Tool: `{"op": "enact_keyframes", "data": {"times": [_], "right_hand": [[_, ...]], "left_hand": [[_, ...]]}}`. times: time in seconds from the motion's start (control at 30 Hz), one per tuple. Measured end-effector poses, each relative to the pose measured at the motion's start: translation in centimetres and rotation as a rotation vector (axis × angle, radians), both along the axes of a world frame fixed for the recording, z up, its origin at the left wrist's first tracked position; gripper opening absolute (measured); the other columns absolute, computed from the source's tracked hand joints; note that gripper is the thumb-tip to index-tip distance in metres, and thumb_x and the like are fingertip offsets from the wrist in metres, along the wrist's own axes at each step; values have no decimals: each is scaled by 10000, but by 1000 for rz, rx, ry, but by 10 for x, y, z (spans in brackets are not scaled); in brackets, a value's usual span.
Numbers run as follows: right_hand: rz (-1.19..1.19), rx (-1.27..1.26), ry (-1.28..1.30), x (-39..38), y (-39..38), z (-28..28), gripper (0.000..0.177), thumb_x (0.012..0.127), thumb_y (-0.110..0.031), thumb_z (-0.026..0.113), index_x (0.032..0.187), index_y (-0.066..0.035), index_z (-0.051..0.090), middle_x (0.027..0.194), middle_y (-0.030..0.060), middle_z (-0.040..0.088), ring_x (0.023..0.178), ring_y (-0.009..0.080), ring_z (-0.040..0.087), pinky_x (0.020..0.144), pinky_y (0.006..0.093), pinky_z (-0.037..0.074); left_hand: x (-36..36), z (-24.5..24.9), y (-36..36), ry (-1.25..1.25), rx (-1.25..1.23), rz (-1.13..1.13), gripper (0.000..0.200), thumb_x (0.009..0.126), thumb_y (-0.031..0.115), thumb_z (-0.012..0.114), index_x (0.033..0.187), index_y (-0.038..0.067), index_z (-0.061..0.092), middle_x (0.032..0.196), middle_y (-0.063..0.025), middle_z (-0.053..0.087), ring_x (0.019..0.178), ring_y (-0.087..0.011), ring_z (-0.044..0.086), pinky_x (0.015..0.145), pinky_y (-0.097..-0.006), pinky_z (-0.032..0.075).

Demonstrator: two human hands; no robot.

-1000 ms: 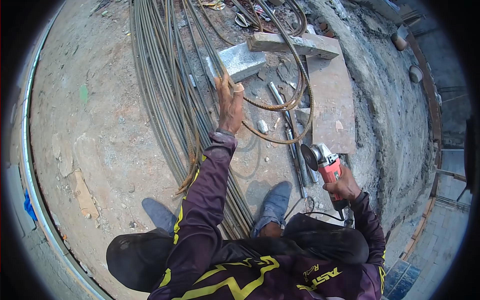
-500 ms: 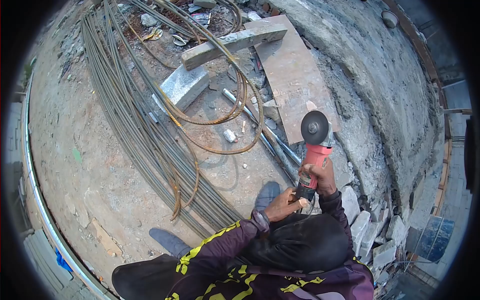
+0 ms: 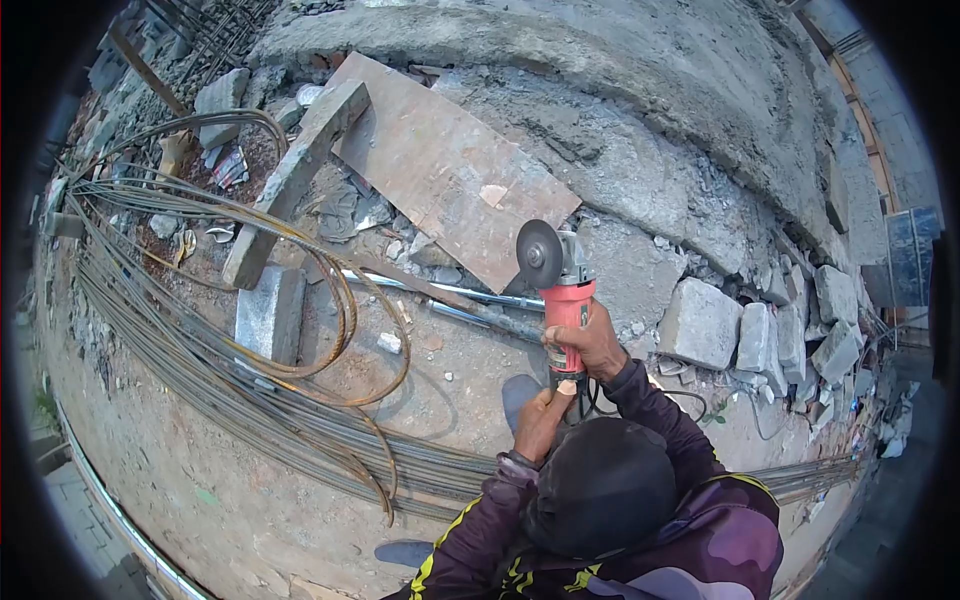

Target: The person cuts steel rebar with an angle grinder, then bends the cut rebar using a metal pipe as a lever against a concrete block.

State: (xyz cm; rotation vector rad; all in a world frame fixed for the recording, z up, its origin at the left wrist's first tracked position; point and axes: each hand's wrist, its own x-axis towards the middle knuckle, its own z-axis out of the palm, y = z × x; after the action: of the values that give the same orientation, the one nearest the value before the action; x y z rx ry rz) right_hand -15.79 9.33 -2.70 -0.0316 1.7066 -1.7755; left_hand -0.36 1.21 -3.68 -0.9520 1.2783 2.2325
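The left hand [image 3: 543,412] has come off the rebar it was gripping a second ago. It's now closed round the tail end of the red angle grinder [image 3: 567,305]. The right hand [image 3: 592,345] is wrapped tight round the body, just behind the head. So both hands are full of grinder and nothing else.

The tool is held up off the ground, with the disc [image 3: 538,254] hanging over the steel pipes [image 3: 470,297] beside the plywood sheet [image 3: 450,170]. The rebar bundle [image 3: 230,395] is well off to the left. Can't tell if the disc is spinning.

My two cents: the two-handed grip is the right call, but I don't see a side handle, so locked wrists matter. The person's shoe [image 3: 518,388] sits pretty much under the tool, and I'd want it out of the disc's line. Loose rubble blocks [image 3: 700,320] are close by too, so footing looks iffy.
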Motion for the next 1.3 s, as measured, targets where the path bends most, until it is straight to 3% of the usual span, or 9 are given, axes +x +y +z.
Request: {"op": "enact_keyframes", "data": {"times": [0.17,0.27,0.4,0.5,0.6,0.7,0.83,1.07,1.3], "right_hand": [[-84,-32,-61,-12,22,3,346,751,-132,716,1021,37,579,841,127,669,721,201,688,645,326,582],[-156,-96,-120,-23,31,12,388,763,-149,707,1067,43,561,892,149,663,754,233,704,655,349,604],[-164,-231,-196,-68,61,-17,491,783,-206,705,1165,52,535,987,181,647,810,270,706,728,408,635],[-241,-308,-365,-113,82,-40,495,815,-234,675,1202,32,520,915,162,656,759,296,708,745,495,627],[-242,-297,-428,-154,87,-45,414,819,-221,676,1137,1,533,860,141,642,728,288,701,716,506,625],[-237,-221,-335,-190,86,-59,402,834,-260,706,1097,-6,538,852,137,634,672,285,693,657,496,622],[-181,-132,-152,-230,67,-66,423,876,-391,741,1020,-29,576,785,86,649,643,201,687,602,336,607],[-98,13,-23,-265,69,-69,330,905,-341,711,1032,-59,597,835,72,670,674,160,684,573,278,563],[-294,151,202,-295,105,-130,544,951,-432,610,1258,17,627,930,38,681,785,148,619,785,309,490]], "left_hand": [[-18,2,10,-15,123,-90,541,940,531,627,952,-4,708,851,-4,667,736,-69,532,637,-242,413],[-41,19,-1,-47,-2,-371,558,949,539,607,1022,-5,706,858,1,674,758,-82,543,689,-243,436],[-19,-33,3,206,59,-270,533,1012,459,528,1288,9,602,1176,-130,663,1056,-140,626,910,-258,484],[-1,-28,-24,196,10,-276,576,1018,435,523,1387,-7,498,1326,-172,588,1262,-193,534,1072,-295,395],[1,-5,-49,230,-40,-336,571,1022,413,520,1380,-30,488,1320,-170,589,1246,-226,554,1067,-317,409],[2,7,-61,288,162,-101,549,1025,397,512,1361,-37,502,1327,-179,576,1249,-261,555,1077,-359,411],[-10,38,-86,552,232,30,580,1017,418,510,1343,-61,504,1297,-182,577,1238,-277,557,1079,-396,406],[-33,135,-120,930,425,161,676,1006,521,439,1308,-74,546,1105,-157,625,1093,-265,582,1016,-404,394],[-77,204,-109,1284,597,108,606,1013,483,453,1244,-66,565,1044,-118,627,938,-206,584,888,-345,418]]}}
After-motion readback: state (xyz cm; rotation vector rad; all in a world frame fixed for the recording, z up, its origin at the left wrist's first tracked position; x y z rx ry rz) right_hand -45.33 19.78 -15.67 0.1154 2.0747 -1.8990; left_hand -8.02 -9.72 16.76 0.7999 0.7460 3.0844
